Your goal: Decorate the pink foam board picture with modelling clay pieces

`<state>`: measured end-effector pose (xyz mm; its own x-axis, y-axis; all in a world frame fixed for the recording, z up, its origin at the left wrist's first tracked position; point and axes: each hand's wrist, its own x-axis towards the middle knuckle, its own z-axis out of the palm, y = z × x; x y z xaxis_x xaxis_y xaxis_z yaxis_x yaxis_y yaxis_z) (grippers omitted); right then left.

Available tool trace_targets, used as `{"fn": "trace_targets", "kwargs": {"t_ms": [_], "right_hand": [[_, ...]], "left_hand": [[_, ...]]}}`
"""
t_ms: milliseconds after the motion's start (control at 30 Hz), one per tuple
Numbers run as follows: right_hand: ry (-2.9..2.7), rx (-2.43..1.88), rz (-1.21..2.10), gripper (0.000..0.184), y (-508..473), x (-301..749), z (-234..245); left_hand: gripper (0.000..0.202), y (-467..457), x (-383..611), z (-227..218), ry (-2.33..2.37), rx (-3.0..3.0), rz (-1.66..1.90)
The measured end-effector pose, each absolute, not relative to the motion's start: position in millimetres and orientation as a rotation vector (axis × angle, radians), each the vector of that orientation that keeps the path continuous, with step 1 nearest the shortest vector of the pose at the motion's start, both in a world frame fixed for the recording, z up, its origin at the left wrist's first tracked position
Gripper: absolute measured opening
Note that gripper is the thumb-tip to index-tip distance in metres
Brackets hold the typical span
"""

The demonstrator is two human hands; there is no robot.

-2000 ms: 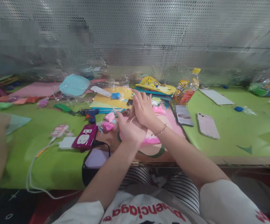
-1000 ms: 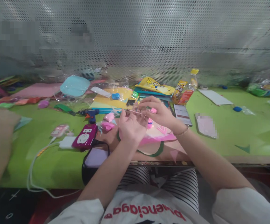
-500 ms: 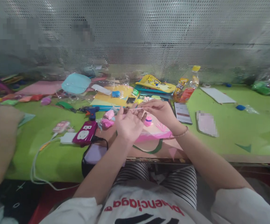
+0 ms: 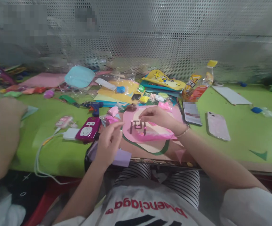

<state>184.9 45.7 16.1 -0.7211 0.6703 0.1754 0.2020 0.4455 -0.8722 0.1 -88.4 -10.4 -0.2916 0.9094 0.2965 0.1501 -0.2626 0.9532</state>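
My right hand (image 4: pixel 158 117) reaches over a round pink and cream craft board (image 4: pixel 150 138) at the table's near edge. Its fingertips are pinched on the top bar of a small clay frame (image 4: pixel 138 125) of thin purple and pink strips that stands on the board. My left hand (image 4: pixel 108 142) hovers just left of the board, fingers loosely apart and the index finger pointing toward the frame, with nothing in it. Pink clay lumps (image 4: pixel 112 115) lie beside it.
A purple power bank (image 4: pixel 88 129) with cables, a blue glue gun (image 4: pixel 95 108), foam sheets and clay bits crowd the green table (image 4: pixel 239 138). A phone (image 4: pixel 217 125) and a bottle (image 4: pixel 200 82) lie right. Another person's arm (image 4: pixel 2 135) is at left. A mesh wall stands behind.
My hands were pressed together, then held a thin clay strip between them. Now they have parted: the right hand has lowered to the clay frame and the left has dropped back, open.
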Motion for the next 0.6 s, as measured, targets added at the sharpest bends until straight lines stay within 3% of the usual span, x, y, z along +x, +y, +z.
{"fn": "trace_targets", "kwargs": {"t_ms": [367,600], "right_hand": [[-2.281,-0.808,1.438,0.009,49.7,165.7,23.3],[-2.474,-0.780,1.365,0.013,57.0,160.3,14.5]], "left_hand": [[0.030,-63.3,-12.8,-46.1,1.864,2.088,1.072],[0.030,-63.7,-13.9,-46.4,1.883,2.153,1.035]]}}
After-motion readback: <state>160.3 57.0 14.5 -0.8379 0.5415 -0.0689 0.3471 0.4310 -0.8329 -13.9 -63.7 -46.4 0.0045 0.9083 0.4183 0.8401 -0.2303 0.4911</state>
